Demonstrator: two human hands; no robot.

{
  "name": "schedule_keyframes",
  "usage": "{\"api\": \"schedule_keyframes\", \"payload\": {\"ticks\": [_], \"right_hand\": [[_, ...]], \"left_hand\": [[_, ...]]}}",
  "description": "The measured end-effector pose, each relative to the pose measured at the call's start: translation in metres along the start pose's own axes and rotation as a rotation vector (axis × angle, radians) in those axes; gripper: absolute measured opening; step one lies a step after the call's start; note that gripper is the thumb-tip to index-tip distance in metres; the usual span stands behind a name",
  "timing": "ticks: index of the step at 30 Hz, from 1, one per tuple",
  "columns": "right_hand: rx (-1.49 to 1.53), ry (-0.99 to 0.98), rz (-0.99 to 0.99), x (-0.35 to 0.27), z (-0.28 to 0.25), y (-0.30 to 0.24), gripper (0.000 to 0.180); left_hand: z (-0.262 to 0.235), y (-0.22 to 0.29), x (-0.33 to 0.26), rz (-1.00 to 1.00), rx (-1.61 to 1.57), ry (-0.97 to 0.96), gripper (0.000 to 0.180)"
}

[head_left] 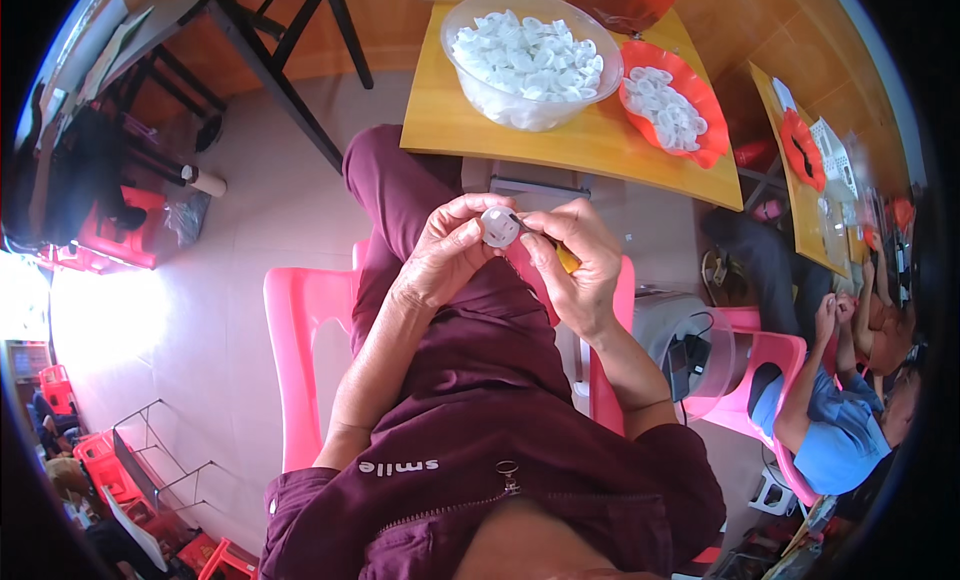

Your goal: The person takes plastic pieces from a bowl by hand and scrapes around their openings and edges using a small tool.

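Note:
Above my lap, my left hand pinches a small round white plastic piece between thumb and fingers, its slotted face turned up. My right hand is closed round a small tool with a yellow handle. The tool's dark, thin end meets the right edge of the piece; its exact kind is hidden by my fingers. Beyond my hands, a large clear plastic bowl on the table holds a heap of similar white pieces. To its right, a red wavy-edged dish holds more of them.
The yellow wooden table ends just past my knees. A red bag stands behind the bowl. On my right, a person in a blue shirt sits on a pink chair. A clear tub with dark items is beside my right elbow.

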State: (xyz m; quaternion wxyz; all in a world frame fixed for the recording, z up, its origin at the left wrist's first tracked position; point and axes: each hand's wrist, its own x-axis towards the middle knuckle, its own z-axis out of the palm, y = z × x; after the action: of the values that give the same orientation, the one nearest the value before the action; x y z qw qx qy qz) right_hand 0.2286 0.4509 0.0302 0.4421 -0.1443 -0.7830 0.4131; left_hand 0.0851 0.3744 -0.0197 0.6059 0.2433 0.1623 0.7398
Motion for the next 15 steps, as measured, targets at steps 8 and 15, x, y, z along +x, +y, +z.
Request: {"api": "schedule_keyframes", "payload": {"ticks": [8,15], "right_hand": [[-0.052,0.026,-0.004,0.0,0.0039,-0.0023,0.023],[-0.132,0.048,-0.066,-0.0012,0.0056,0.0013,0.029]], "left_hand": [[0.0022,0.0012,-0.001,0.038,0.014,0.015,0.039],[0.0069,0.0035,-0.0027,-0.004,-0.025,0.02,0.037]]}}
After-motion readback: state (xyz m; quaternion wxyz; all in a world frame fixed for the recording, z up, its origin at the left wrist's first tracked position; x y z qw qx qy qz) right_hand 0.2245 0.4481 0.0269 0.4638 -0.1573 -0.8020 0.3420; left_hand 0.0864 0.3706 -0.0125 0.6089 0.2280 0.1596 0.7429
